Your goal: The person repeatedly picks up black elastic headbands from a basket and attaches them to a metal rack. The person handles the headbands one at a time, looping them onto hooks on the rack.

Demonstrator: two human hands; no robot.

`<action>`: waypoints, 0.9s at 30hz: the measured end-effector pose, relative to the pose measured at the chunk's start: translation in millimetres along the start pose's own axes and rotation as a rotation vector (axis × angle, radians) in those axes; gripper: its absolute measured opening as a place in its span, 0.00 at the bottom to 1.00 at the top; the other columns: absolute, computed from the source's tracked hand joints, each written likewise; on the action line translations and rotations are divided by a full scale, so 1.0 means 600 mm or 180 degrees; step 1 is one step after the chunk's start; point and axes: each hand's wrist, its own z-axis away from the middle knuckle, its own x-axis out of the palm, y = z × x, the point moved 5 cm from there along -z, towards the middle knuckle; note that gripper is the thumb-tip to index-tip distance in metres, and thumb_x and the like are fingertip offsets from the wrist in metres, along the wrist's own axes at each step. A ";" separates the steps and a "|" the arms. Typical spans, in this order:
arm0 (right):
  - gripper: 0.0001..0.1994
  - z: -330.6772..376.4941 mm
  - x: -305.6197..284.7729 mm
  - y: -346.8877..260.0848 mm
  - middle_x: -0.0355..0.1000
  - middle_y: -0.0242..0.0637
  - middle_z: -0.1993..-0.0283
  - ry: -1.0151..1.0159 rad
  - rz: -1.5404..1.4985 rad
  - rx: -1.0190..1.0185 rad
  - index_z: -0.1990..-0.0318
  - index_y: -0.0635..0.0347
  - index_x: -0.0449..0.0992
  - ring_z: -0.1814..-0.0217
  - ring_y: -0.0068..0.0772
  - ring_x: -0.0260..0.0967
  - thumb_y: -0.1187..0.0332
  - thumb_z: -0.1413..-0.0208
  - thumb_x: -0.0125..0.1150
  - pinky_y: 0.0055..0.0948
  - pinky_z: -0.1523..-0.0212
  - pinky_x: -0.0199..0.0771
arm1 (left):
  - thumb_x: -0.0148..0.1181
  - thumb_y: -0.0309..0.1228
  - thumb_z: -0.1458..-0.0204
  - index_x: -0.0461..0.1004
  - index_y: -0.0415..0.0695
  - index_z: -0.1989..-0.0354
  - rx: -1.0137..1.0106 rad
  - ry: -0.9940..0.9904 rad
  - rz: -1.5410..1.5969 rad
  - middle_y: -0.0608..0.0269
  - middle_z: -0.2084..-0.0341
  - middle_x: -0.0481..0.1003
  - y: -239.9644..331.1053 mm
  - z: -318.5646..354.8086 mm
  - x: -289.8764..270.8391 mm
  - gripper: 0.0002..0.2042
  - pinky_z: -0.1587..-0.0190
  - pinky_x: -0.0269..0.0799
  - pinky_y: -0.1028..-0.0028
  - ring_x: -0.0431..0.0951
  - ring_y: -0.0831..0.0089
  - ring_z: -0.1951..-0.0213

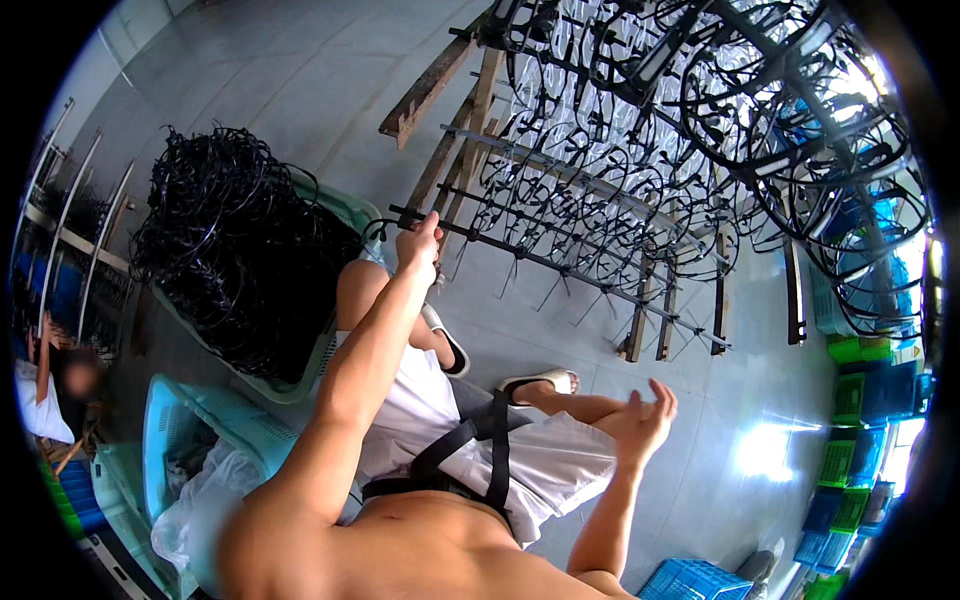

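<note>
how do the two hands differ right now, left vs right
The left hand is stretched far forward, closed around the end of a dark rod on the wooden rack; the right hand hangs back near the knee, touching nothing. The left's fingers are curled shut; the right's are spread loosely open. Both are bare.

Grey tiled floor (300, 80), glossy, bright glare patch (765, 450) at lower right. Stacked green and blue plastic crates (860, 420) along right edge, strong daylight behind. Blue crate (695, 582) at bottom. Metal rail shelving (70, 240) at left. Pale teal baskets (200, 420) lower left. Seated person (55, 390) far left.
</note>
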 end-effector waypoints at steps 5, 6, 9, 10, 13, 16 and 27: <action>0.16 0.041 0.058 -0.116 0.66 0.46 0.51 -0.0592 -0.1167 -0.0254 0.53 0.64 0.69 0.46 0.44 0.61 0.78 0.52 0.59 0.37 0.46 0.60 | 0.60 0.43 0.48 0.68 0.44 0.79 -0.0217 0.0036 -0.0504 0.69 0.86 0.68 0.002 0.002 0.005 0.17 0.90 0.48 0.78 0.59 0.83 0.90; 0.16 0.048 0.070 -0.142 0.66 0.45 0.50 -0.0827 -0.1263 -0.0434 0.53 0.65 0.69 0.48 0.43 0.62 0.79 0.52 0.58 0.36 0.46 0.61 | 0.60 0.44 0.48 0.69 0.44 0.79 -0.0302 -0.0017 -0.0522 0.69 0.86 0.68 0.005 0.006 0.002 0.17 0.90 0.48 0.78 0.59 0.83 0.90; 0.16 0.073 0.123 -0.183 0.65 0.46 0.54 -0.1327 -0.1812 -0.0320 0.53 0.66 0.69 0.54 0.38 0.65 0.80 0.52 0.58 0.32 0.55 0.68 | 0.49 0.47 0.42 0.70 0.43 0.71 -0.0089 -0.0087 -0.0343 0.70 0.86 0.66 0.032 0.049 -0.016 0.18 0.90 0.49 0.80 0.58 0.83 0.89; 0.16 0.072 0.132 -0.204 0.66 0.46 0.55 -0.1446 -0.1958 -0.0361 0.53 0.66 0.69 0.56 0.37 0.65 0.79 0.52 0.58 0.32 0.57 0.69 | 0.46 0.45 0.40 0.69 0.43 0.68 -0.0043 -0.0128 -0.0211 0.71 0.86 0.65 0.049 0.079 -0.028 0.17 0.89 0.48 0.81 0.58 0.84 0.88; 0.16 0.043 0.124 -0.283 0.69 0.45 0.60 -0.1732 -0.2581 -0.0590 0.53 0.67 0.68 0.60 0.39 0.67 0.78 0.52 0.58 0.30 0.59 0.68 | 0.44 0.41 0.39 0.66 0.45 0.67 0.0933 -0.0554 -0.0248 0.72 0.86 0.62 0.092 0.195 -0.070 0.12 0.86 0.48 0.82 0.57 0.85 0.86; 0.16 0.027 0.129 -0.321 0.68 0.45 0.58 -0.2133 -0.3143 -0.0570 0.52 0.68 0.67 0.58 0.39 0.68 0.65 0.42 0.55 0.32 0.54 0.67 | 0.44 0.38 0.39 0.66 0.44 0.67 0.1428 -0.1175 -0.1087 0.69 0.85 0.63 0.128 0.342 -0.113 0.11 0.81 0.54 0.81 0.60 0.84 0.84; 0.15 0.029 0.055 -0.186 0.66 0.38 0.58 -0.1755 -0.2806 0.0631 0.53 0.65 0.66 0.54 0.30 0.64 0.62 0.40 0.53 0.30 0.51 0.65 | 0.59 0.24 0.53 0.72 0.36 0.66 0.2791 -0.3769 -0.2731 0.49 0.76 0.73 0.067 0.499 0.047 0.07 0.72 0.71 0.64 0.75 0.52 0.72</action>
